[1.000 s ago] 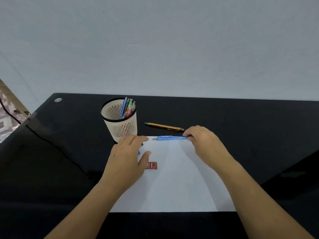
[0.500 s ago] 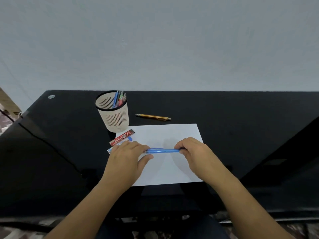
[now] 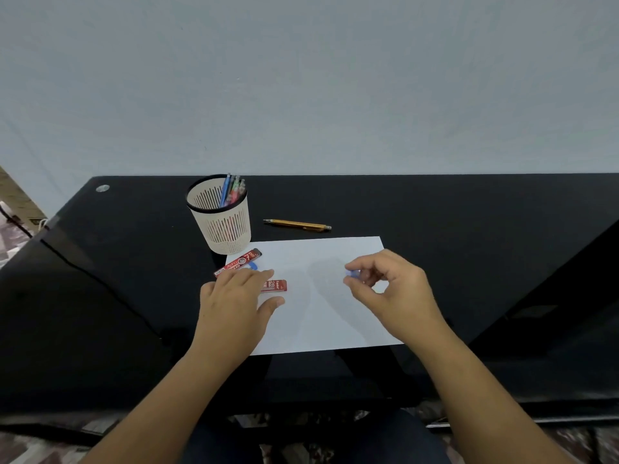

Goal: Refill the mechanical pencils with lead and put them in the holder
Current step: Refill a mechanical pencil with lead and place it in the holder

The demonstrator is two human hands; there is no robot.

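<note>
a glossy black table [image 3: 469, 229] stands against a plain pale wall [image 3: 301, 78]. a white sheet of paper [image 3: 321, 323] lies flat on it near the front edge. a small silver disc [image 3: 102, 188] sits at the table's far left corner. off the left edge, a dark cable [image 3: 16, 222] crosses patterned floor [image 3: 33, 447].

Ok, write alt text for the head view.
The right hand pinches a blurred blue piece above a white sheet; the left hand lies flat by a red lead case. Behind, a pencil holder and an orange pencil sit on the black table.
</note>
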